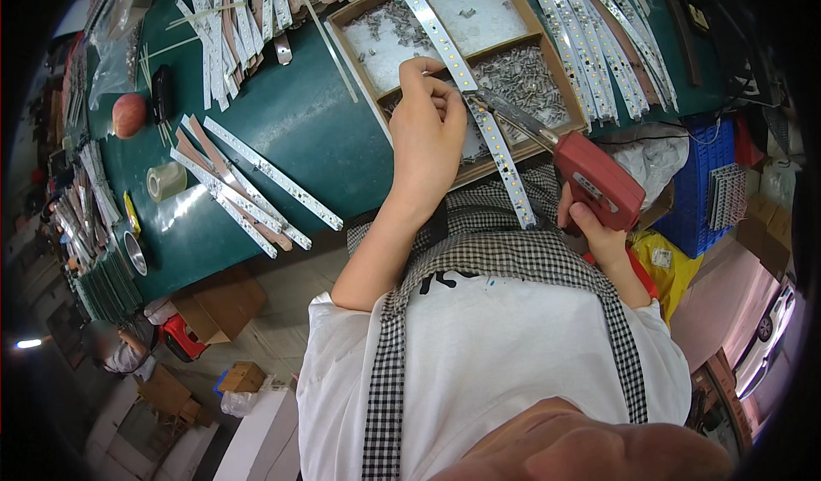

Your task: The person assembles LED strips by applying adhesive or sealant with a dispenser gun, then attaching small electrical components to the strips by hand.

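Note:
My left hand [432, 122] is closed, fingers bent against a white LED strip [432, 32] where it meets a second LED strip [506, 166]. The two lie end to end across the front of a divided wooden tray, the lower one reaching toward my apron. Whether a small part sits between my left fingertips is hidden. In my right hand [599, 231] is a red soldering gun [601, 179]. Its long metal nose points up and left, and the tip is at the joint between the strips.
Compartments of the wooden tray [560, 62] hold small metal pieces. More LED strips [590, 45] are bundled at the right, others [248, 186] lie loose at the left. A tape roll [166, 181], a red apple [129, 116] and a blue crate [705, 186] are also around.

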`<move>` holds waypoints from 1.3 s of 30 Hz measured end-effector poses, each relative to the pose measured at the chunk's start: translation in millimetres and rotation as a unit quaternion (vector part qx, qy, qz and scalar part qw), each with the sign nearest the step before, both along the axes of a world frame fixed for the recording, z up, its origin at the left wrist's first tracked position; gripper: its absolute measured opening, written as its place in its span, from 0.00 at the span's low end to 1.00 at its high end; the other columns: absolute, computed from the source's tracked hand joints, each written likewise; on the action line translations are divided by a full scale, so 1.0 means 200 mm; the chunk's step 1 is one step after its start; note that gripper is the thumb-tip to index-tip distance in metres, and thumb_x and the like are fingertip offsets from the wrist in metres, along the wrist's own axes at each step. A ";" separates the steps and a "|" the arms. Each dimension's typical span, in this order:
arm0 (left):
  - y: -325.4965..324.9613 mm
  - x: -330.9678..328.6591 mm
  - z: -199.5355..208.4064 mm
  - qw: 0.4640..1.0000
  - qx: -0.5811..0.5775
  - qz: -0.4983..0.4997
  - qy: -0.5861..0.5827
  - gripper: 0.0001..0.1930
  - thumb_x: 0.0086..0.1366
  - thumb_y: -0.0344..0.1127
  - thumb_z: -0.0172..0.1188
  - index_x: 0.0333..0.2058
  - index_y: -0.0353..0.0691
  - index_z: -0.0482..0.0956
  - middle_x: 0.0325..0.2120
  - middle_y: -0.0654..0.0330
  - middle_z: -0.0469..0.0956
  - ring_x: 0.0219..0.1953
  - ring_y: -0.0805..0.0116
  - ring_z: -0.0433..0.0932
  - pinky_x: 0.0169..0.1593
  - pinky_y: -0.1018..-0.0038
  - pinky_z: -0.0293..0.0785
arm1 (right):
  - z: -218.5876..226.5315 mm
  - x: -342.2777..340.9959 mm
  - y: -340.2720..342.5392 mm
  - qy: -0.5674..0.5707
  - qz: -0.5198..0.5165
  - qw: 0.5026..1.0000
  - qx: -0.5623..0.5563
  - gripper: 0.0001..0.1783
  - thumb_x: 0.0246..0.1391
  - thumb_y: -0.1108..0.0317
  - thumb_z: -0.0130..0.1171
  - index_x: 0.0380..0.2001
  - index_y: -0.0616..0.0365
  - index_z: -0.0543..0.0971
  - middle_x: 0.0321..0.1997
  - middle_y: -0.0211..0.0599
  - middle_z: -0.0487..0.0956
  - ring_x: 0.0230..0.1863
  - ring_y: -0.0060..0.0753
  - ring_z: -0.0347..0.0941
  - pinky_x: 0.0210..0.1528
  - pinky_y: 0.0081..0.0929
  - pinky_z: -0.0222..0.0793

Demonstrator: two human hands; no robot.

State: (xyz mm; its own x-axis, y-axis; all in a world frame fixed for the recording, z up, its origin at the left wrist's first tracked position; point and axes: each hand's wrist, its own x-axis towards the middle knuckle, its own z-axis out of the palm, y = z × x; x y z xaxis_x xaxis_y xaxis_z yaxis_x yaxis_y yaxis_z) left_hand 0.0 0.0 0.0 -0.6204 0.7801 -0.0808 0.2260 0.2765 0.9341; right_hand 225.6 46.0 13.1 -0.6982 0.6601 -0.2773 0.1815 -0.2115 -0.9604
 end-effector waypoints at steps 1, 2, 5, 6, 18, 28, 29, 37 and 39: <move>0.00 0.00 0.00 1.000 0.003 0.000 0.003 0.14 0.57 0.22 0.50 0.43 0.33 0.60 0.26 0.57 0.73 0.28 0.76 0.72 0.32 0.82 0.70 | 0.02 -0.02 0.00 0.015 -0.016 1.000 -0.008 0.31 0.49 0.57 0.57 0.51 0.66 0.63 0.41 0.47 0.72 0.22 0.27 0.68 0.24 0.19 0.65; 0.00 0.00 -0.01 1.000 0.005 0.001 0.006 0.14 0.57 0.22 0.50 0.42 0.32 0.60 0.26 0.57 0.73 0.27 0.76 0.72 0.31 0.82 0.70 | 0.02 -0.02 0.00 0.029 -0.032 0.999 -0.016 0.31 0.49 0.58 0.57 0.51 0.67 0.63 0.41 0.47 0.72 0.21 0.26 0.68 0.24 0.18 0.64; 0.00 0.01 -0.01 1.000 0.009 -0.002 0.009 0.14 0.57 0.22 0.50 0.42 0.32 0.60 0.25 0.58 0.73 0.27 0.76 0.72 0.31 0.81 0.70 | 0.02 0.01 0.00 0.050 -0.036 0.998 -0.020 0.31 0.50 0.60 0.57 0.52 0.68 0.62 0.43 0.48 0.71 0.22 0.26 0.68 0.22 0.18 0.64; 0.00 0.00 -0.01 1.000 0.010 -0.002 0.009 0.14 0.57 0.22 0.50 0.42 0.32 0.60 0.25 0.58 0.73 0.27 0.76 0.72 0.31 0.81 0.70 | 0.01 0.01 0.00 0.050 -0.037 0.998 -0.019 0.31 0.50 0.60 0.57 0.52 0.68 0.62 0.43 0.48 0.71 0.22 0.26 0.68 0.22 0.18 0.64; -0.03 0.07 0.07 0.986 -0.039 0.015 0.159 0.13 0.57 0.25 0.51 0.40 0.33 0.60 0.24 0.52 0.74 0.26 0.62 0.76 0.30 0.71 0.70 | -0.20 0.02 0.33 -0.050 -0.286 0.855 0.429 0.40 0.41 0.75 0.64 0.58 0.58 0.56 0.44 0.40 0.72 0.38 0.33 0.73 0.43 0.24 0.68; -0.22 -0.12 0.10 0.991 0.065 0.113 -0.019 0.13 0.55 0.22 0.55 0.38 0.39 0.63 0.23 0.63 0.70 0.24 0.80 0.66 0.25 0.84 0.62 | -0.21 0.00 0.35 -0.055 -0.249 0.874 0.414 0.40 0.43 0.79 0.61 0.59 0.57 0.55 0.47 0.43 0.71 0.42 0.33 0.72 0.44 0.25 0.68; -0.29 -0.20 0.12 0.984 0.077 0.160 0.020 0.13 0.56 0.23 0.55 0.38 0.39 0.64 0.23 0.64 0.69 0.24 0.80 0.65 0.26 0.84 0.61 | -0.21 0.00 0.35 -0.052 -0.247 0.875 0.413 0.40 0.43 0.79 0.61 0.59 0.57 0.55 0.47 0.43 0.71 0.42 0.33 0.72 0.44 0.25 0.68; -0.88 -0.74 0.05 0.766 -0.186 0.242 0.565 0.08 0.57 0.29 0.55 0.35 0.35 0.69 0.26 0.62 0.69 0.26 0.77 0.65 0.31 0.80 0.62 | -0.22 0.01 0.34 0.046 -0.326 0.851 0.409 0.21 0.48 0.82 0.53 0.45 0.59 0.61 0.40 0.35 0.69 0.34 0.19 0.67 0.38 0.17 0.65; -0.70 -0.58 0.16 0.701 -0.148 0.272 0.642 0.09 0.56 0.30 0.56 0.34 0.34 0.70 0.26 0.58 0.70 0.27 0.73 0.67 0.33 0.76 0.64 | -0.15 -0.01 0.29 0.012 -0.321 0.871 0.372 0.15 0.51 0.82 0.50 0.39 0.57 0.59 0.38 0.35 0.69 0.34 0.18 0.65 0.37 0.15 0.62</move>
